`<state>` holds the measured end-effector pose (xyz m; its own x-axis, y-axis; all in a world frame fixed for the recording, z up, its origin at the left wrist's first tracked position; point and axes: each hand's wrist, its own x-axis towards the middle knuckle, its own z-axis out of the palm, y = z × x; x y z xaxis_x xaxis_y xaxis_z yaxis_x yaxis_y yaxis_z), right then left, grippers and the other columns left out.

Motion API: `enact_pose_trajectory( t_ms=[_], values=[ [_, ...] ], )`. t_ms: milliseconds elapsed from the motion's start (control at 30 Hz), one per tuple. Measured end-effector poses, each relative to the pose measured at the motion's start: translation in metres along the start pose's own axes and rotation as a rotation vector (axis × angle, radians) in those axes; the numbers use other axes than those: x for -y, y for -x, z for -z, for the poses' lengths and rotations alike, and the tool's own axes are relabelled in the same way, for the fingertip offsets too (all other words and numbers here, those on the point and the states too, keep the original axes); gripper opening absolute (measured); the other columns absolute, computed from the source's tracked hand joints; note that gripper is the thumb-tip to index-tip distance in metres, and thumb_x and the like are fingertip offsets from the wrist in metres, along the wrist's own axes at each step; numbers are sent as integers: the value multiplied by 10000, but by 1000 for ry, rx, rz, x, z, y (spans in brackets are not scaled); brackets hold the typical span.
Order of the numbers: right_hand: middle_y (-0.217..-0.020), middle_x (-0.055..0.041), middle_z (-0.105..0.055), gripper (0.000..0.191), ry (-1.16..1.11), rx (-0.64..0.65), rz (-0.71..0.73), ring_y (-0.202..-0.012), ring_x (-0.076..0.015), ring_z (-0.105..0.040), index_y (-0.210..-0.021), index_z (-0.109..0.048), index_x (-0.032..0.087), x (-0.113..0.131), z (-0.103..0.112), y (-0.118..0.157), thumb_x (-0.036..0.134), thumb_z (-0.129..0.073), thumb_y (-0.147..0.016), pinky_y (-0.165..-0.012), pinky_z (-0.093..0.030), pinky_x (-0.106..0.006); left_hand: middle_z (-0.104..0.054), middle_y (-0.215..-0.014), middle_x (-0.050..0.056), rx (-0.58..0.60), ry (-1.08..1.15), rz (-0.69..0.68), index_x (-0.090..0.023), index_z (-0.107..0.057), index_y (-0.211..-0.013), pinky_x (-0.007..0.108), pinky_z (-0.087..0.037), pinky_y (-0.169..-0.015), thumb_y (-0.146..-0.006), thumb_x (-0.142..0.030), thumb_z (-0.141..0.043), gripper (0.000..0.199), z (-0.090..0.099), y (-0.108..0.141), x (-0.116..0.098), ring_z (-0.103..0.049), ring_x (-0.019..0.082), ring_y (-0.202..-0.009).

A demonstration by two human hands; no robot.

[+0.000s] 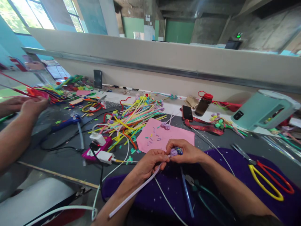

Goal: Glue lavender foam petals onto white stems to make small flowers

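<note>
My left hand pinches a long lilac pipe cleaner, whose free end slants down over my left forearm. My right hand is closed around a small lilac and dark blue bundle at the upper end of that stem, perhaps a flower head. The fingertips of both hands nearly meet there, and they partly hide the bundle. Just beyond them lies a pink sheet with small lilac snippets on it. Green-handled pliers and a clear glue stick rest below my hands on a dark purple cloth.
Red-and-yellow-handled scissors lie at right, before a mint kettle. A phone and bottle stand behind. Many pipe cleaners are heaped mid-table. A magenta power strip, cables and blue glue gun sit left, near another person's hands.
</note>
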<state>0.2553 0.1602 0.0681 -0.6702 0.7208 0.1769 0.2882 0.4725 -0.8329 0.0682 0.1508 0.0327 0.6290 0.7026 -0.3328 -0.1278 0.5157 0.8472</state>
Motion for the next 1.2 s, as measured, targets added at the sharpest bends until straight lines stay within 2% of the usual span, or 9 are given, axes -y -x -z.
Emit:
enact_pose_trajectory(
  t_ms=[267,700,767,867,933,1033,1100,1200],
  values=[
    [-792,1,-586,173,0,-11,-23,-699,-128,-532,-841,-573,163,-4,-2,1,118,-590,-675,-643,-425,-227,-521,-405,-37,-2,-13,-8,-128,-579,-630,194,-103,-317,-661,-280,-627,162,0,0,0,-279,18,-275],
    [-762,14,-559,147,1,-30,-36,-638,-106,-501,-834,-563,163,-2,-3,0,125,-581,-694,-584,-403,-206,-516,-403,-36,-18,-4,-36,-120,-585,-636,181,-106,-305,-688,-241,-608,134,-1,0,1,-276,13,-266],
    [-829,-3,-570,202,25,-47,-1,-705,-126,-525,-888,-573,164,0,-1,-1,152,-610,-689,-641,-422,-229,-510,-406,-37,-22,6,-43,-118,-580,-640,180,-108,-304,-690,-254,-610,148,0,-1,2,-270,12,-268],
    [-992,-39,-573,406,51,-59,59,-876,-179,-536,-1039,-566,183,4,2,-1,216,-681,-652,-774,-423,-295,-511,-413,-36,-28,15,-63,-117,-582,-662,179,-112,-304,-694,-270,-603,159,1,-1,2,-270,14,-272],
    [-1056,-50,-566,498,24,-62,63,-926,-193,-534,-1116,-542,200,4,4,-1,247,-698,-645,-810,-417,-318,-515,-417,-37,-26,12,-73,-117,-585,-677,176,-118,-304,-693,-268,-601,152,2,-2,3,-271,14,-273],
    [-1106,-63,-565,468,-104,-74,23,-949,-202,-544,-1161,-522,205,0,4,-2,305,-635,-718,-807,-426,-333,-515,-419,-40,-23,1,-82,-127,-565,-646,168,-122,-299,-696,-273,-598,158,1,-1,3,-261,10,-275],
    [-1115,-68,-568,391,-194,-160,3,-970,-209,-540,-1147,-534,206,-4,4,-3,334,-560,-779,-805,-428,-341,-521,-423,-42,-49,-34,-78,-136,-544,-618,158,-133,-293,-692,-283,-604,175,0,-1,3,-270,8,-275],
    [-1067,-52,-572,273,-232,-459,-6,-954,-191,-530,-1062,-576,216,-10,7,-4,310,-524,-811,-800,-423,-319,-544,-436,-44,-154,-110,-93,-149,-540,-623,142,-180,-288,-679,-308,-624,188,-3,-1,3,-316,13,-275]
  ],
)
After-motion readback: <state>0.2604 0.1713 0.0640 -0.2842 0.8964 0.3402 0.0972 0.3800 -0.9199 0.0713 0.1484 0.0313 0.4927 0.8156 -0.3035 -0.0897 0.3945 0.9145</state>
